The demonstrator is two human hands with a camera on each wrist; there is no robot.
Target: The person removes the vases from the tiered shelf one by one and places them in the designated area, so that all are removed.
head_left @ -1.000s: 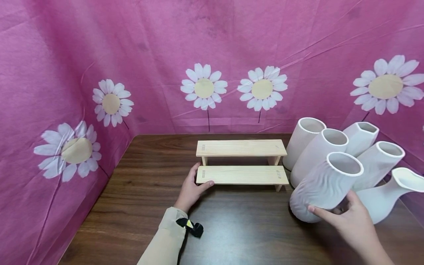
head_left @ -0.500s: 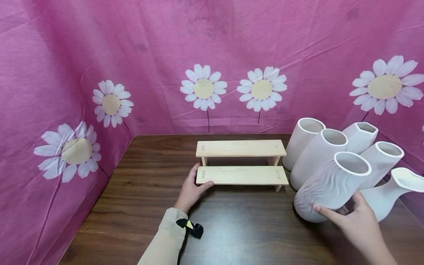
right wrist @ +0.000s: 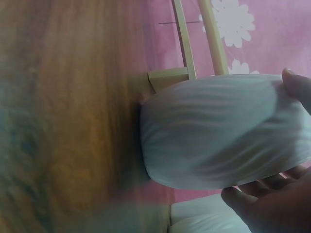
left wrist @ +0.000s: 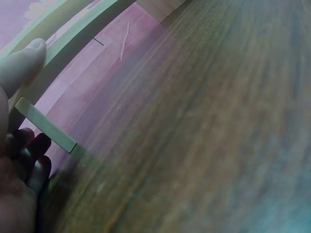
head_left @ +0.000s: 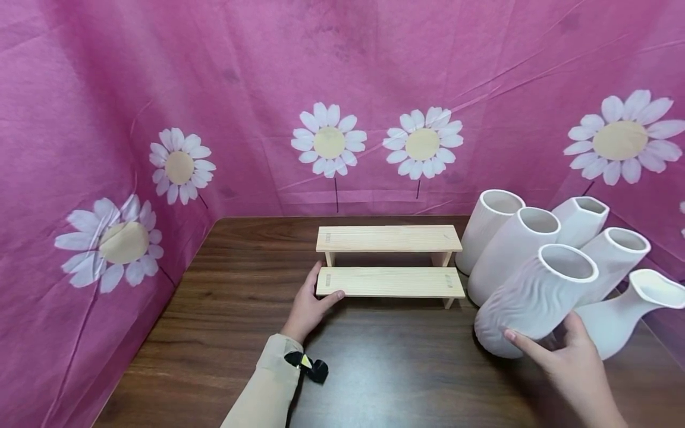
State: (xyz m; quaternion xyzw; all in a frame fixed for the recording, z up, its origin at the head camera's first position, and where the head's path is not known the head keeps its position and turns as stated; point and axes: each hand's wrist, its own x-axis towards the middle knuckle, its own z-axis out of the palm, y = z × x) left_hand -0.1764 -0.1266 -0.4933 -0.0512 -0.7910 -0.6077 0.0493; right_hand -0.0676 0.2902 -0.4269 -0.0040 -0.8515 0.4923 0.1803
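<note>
In the head view my left hand point(head_left: 309, 306) grips the left end of a two-step pale wooden display stand point(head_left: 390, 282), at its lower step. The left wrist view shows the thumb point(left wrist: 30, 60) over the step's edge and the other fingers curled by the upright support point(left wrist: 48, 127). My right hand point(head_left: 572, 359) holds a white vase with wavy ridges point(head_left: 530, 303), thumb on its near side and fingers round the right side. Seen from the right wrist, this vase point(right wrist: 218, 133) has its base close to the tabletop, beside the stand's end point(right wrist: 167, 75).
Several other white vases stand close together at the right: a ribbed one point(head_left: 484, 232) at the back, a tall smooth one point(head_left: 514, 255), a faceted one point(head_left: 580, 220), another point(head_left: 615, 255), and a flared-neck one point(head_left: 610, 321). A pink flowered cloth point(head_left: 257, 89) hangs behind the brown wooden table point(head_left: 235, 279).
My right hand and the wavy vase have shifted a little to the right, toward the flared-neck vase. The left hand and the stand stay in place.
</note>
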